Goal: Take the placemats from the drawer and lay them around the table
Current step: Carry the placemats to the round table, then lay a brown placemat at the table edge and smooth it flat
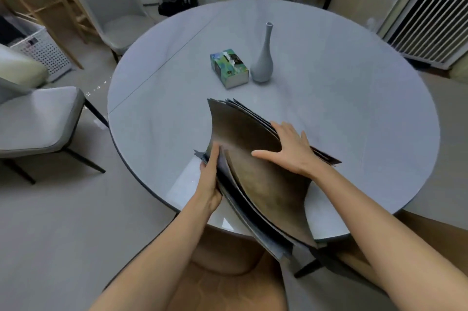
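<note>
A stack of several brown and grey placemats (pixel 255 174) hangs bent over the near edge of the round grey table (pixel 342 113). My left hand (pixel 211 176) grips the stack's left edge, fingers underneath and thumb on top, tilting that side upward. My right hand (pixel 288 150) lies flat with spread fingers on the top brown mat, pressing the right side of the stack toward the tabletop. The mats' far corners fan out slightly. The drawer is not in view.
A green tissue box (pixel 229 67) and a slim pale grey vase (pixel 263 57) stand near the table's middle. Grey chairs stand at the left (pixel 38 121) and far left (pixel 121 29). A brown chair seat (pixel 228 285) is below me. A white slatted unit (pixel 430 22) stands at the far right.
</note>
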